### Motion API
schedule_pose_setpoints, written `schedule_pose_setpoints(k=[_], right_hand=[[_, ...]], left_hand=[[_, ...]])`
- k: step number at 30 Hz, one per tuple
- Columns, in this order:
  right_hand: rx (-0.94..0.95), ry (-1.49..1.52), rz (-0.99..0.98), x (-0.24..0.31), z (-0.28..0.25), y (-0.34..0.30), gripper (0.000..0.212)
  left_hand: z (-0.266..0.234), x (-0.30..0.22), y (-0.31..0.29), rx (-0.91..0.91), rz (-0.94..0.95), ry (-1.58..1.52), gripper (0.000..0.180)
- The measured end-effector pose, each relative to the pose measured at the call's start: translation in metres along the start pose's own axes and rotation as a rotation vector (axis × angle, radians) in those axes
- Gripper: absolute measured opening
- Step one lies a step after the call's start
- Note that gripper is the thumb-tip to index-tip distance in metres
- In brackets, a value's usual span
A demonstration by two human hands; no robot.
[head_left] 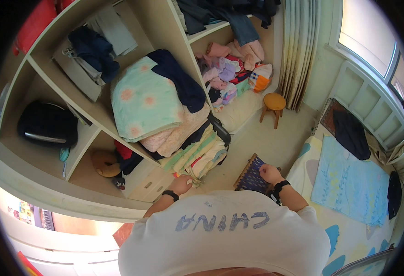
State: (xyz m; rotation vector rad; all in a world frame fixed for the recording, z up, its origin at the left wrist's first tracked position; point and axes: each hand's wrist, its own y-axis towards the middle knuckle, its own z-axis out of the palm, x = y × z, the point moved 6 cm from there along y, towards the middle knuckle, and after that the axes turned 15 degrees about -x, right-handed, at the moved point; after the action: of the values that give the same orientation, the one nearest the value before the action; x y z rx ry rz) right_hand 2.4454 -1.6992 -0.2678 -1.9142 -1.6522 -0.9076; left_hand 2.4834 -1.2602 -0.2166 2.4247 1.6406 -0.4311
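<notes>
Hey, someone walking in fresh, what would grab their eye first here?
Probably the mint-green quilt with orange-pink flowers, left of centre in the open wardrobe. Next, perhaps, the colourful clothes pile to its upper right, then the light-blue cloth on the bed, far right.

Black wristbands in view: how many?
2. One black wristband is on the wrist of the left hand, the second wristband on the wrist of the right hand. Both wrists show.

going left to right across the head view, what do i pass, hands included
Black rounded case → brown ring-shaped cushion → left hand → right hand → light blue patterned towel
</notes>
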Motion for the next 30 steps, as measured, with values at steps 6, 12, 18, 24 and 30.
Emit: schedule_pose_setpoints(k=[6, 12, 18, 24, 30], right_hand=[[0.012, 0.054, 0.060, -0.021, 0.011, 0.002, 0.013], [-0.086, 0.060, 0.086, -0.022, 0.020, 0.014, 0.012], [-0.123, -0.005, 0.374, -0.011, 0.039, 0.036, 0.015], [-0.175, -0.037, 0.273, 0.044, 0.075, 0.091, 0.015], [-0.260, 0.074, 0.314, 0.078, 0.077, 0.128, 0.013]], left_hand=[[0.003, -0.008, 0.032, 0.099, 0.052, -0.020, 0.035], [0.000, 0.005, 0.106, 0.221, 0.111, -0.029, 0.035], [-0.004, 0.019, 0.203, 0.328, 0.294, -0.040, 0.037], [-0.009, 0.062, 0.289, 0.283, 0.424, -0.124, 0.031], [-0.002, 0.056, 0.314, 0.290, 0.558, -0.148, 0.029]])
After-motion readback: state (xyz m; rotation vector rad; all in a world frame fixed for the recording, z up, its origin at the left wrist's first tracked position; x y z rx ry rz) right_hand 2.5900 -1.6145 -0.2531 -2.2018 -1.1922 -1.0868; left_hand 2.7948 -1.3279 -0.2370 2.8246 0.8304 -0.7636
